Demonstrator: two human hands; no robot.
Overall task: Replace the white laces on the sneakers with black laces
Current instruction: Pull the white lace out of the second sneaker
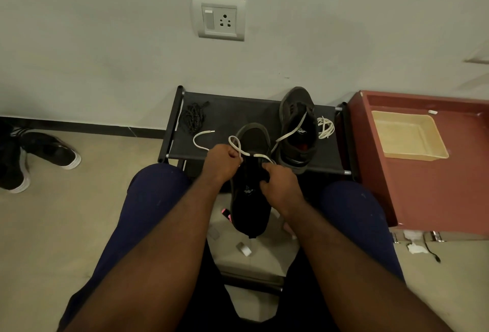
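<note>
A dark sneaker is held between my knees, its toe resting on a low black rack. My left hand is closed on a white lace that loops out over the rack to the left. My right hand grips the sneaker's tongue area; the other stretch of white lace runs up past it. A second dark sneaker stands on the rack to the right. Beside it lies a coiled white lace. A bundle of black laces lies at the rack's left end.
A red-brown cabinet with a beige tray on top stands right of the rack. A black-and-white shoe lies on the floor at left. The wall carries a socket plate. Small items lie on the floor under my legs.
</note>
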